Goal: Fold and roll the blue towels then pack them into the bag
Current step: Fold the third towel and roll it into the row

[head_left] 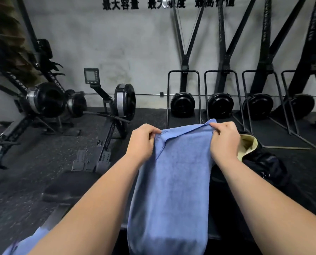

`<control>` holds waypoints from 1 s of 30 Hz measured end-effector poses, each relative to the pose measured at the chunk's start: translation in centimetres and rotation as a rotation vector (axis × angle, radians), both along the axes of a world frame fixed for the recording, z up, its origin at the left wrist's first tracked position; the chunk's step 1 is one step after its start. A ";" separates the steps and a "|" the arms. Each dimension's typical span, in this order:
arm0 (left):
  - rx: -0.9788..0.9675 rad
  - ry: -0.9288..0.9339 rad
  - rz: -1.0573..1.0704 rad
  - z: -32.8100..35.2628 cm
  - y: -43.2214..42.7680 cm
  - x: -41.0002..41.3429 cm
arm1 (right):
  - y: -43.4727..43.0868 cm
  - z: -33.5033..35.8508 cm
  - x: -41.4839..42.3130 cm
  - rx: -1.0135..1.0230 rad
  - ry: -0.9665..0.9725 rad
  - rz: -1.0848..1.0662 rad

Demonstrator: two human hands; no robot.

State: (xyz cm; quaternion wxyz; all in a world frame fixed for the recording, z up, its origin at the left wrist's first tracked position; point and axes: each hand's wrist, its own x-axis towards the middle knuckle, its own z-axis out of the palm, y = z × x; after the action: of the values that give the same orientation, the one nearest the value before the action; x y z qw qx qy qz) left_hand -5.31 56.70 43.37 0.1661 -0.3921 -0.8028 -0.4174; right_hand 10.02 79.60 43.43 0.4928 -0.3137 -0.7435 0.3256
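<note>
A blue towel [173,184] hangs in front of me, folded lengthwise, its lower end draped down toward the bottom of the view. My left hand [142,142] pinches its top left corner and my right hand [224,139] pinches its top right corner, holding the upper edge stretched between them. A black bag [264,162] with a pale yellow lining showing at its open mouth lies just right of my right hand. More blue fabric [22,243] shows at the bottom left corner.
A black bench surface [225,208] lies under the towel. Rowing machines [105,109] stand at the left on the dark rubber floor. Ski trainers with black flywheels [219,105] line the grey wall behind.
</note>
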 end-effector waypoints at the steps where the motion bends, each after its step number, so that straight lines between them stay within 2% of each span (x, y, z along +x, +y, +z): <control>1: -0.061 0.039 -0.037 -0.3 1.1 -0.9 | 0.7 -0.2 -0.7 0.015 -0.019 -0.013; 3: -0.352 0.061 -0.062 -2.6 2.9 -1.9 | 1.9 -2.2 -1.7 0.135 -0.291 0.014; 5: -0.642 -0.020 -0.069 -7.2 3.4 -1.8 | 2.0 -6.2 -2.0 0.150 -0.747 0.076; 7: -0.781 -0.130 -0.105 -12.5 2.4 -0.6 | 0.8 -11.4 -1.1 0.106 -1.100 0.178; 9: -0.825 -0.172 -0.126 -17.2 1.1 0.6 | -1.3 -16.2 -0.4 0.136 -1.227 0.281; 13: -0.692 -0.100 -0.048 -20.7 0.2 1.0 | -3.9 -21.1 -0.1 0.159 -1.199 0.285; 17: -0.525 -0.072 0.055 -20.2 0.4 0.0 | -2.0 -21.9 -0.5 0.214 -1.170 0.308; 22: -0.436 0.023 0.241 -19.4 0.9 -2.3 | 0.7 -22.0 -0.8 0.333 -1.153 0.344; 24: -0.413 -0.042 0.342 -18.3 1.7 -3.0 | 1.2 -22.2 -1.1 0.352 -1.143 0.343; 28: -0.254 -0.355 0.371 -16.9 3.8 -4.8 | 2.0 -22.2 -2.0 0.346 -1.121 0.345; 30: -0.285 -0.345 0.283 -17.5 4.6 -4.9 | 2.4 -22.2 -2.5 0.337 -1.106 0.337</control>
State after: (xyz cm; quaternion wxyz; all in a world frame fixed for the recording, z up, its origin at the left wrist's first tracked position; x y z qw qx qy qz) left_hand -10.22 61.33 25.82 0.0267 -0.2182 -0.9168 -0.3334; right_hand 7.49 82.04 21.25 0.0178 -0.2320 -0.9703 0.0654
